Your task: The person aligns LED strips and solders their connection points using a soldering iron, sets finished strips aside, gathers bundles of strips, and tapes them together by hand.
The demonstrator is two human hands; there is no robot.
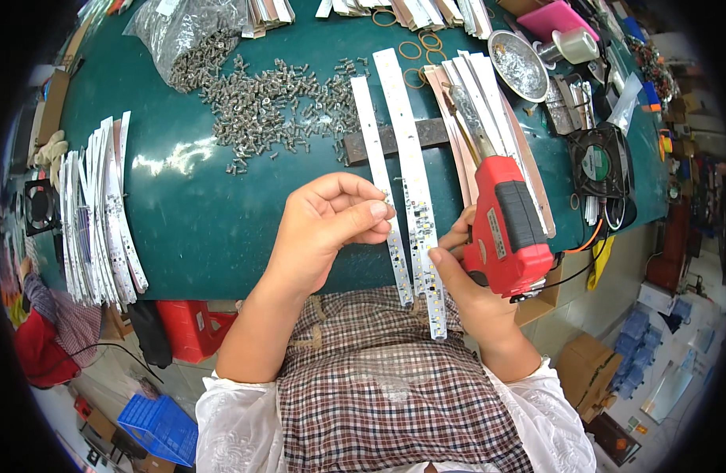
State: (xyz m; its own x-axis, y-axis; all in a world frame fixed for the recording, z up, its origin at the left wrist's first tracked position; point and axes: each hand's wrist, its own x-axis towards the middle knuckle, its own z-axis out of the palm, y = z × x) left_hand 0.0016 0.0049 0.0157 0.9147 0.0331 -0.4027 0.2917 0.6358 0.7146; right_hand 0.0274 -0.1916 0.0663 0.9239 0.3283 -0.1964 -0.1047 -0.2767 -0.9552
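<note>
I have my left hand (331, 225) curled over the near end of the left of two long white LED strips (381, 189), thumb and forefinger pinched together right at the strip's edge; something small may sit between the fingertips, but I cannot make it out. The pinch sits just above the populated end of the board, which keeps the fingers close to the little components there. My right hand (473, 284) is wrapped shut around the grip of a red soldering gun (509, 229), the forefinger stretched out to touch the lower end of the second LED strip (414, 181), seemingly steadying it. The gun's metal barrel (467, 118) points away from me, up the table, so the hot end lies clear of both hands. Both strips run lengthwise from my lap edge across a dark metal bar (394, 138) on the green table (205, 213), which props them off the surface. Around me: a scatter of small metal screws (276, 98) spilling from a clear plastic bag (182, 31), a fanned stack of white strips (103, 213) at my left, more strips under the gun at my right, rubber bands (414, 51), a round metal dish (517, 63), and a small black fan (603, 165). The gun's body crowds the right-hand strips, and its cable trails off the table edge.
</note>
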